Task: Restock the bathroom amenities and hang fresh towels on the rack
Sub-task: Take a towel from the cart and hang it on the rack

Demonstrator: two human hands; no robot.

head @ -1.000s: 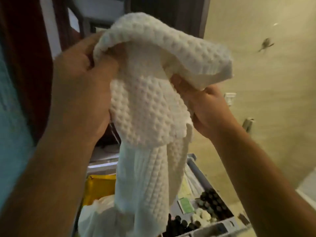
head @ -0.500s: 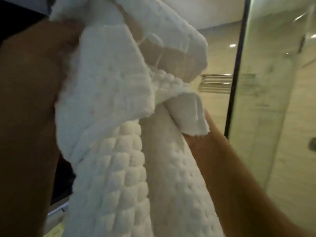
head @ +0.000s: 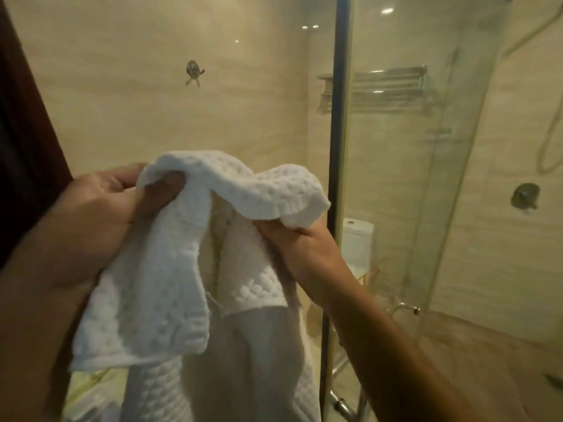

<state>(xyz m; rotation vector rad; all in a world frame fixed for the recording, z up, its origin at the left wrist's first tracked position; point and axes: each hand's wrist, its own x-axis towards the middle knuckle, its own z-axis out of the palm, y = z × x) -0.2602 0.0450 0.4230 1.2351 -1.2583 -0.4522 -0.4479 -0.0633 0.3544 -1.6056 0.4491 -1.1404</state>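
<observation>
Seemingly left grip (head: 91, 214), right grip (head: 300, 248) clutch towel (head: 170, 269).

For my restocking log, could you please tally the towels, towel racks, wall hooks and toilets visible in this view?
White waffle towel: 1
Metal towel rack: 1
Wall hook: 1
Toilet: 1
Total: 4

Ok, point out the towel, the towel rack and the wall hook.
towel (head: 152, 287): head view, on the front fold of the fabric.
towel rack (head: 390, 85): head view, on its middle bars.
wall hook (head: 192, 70): head view, on its metal body.
</observation>
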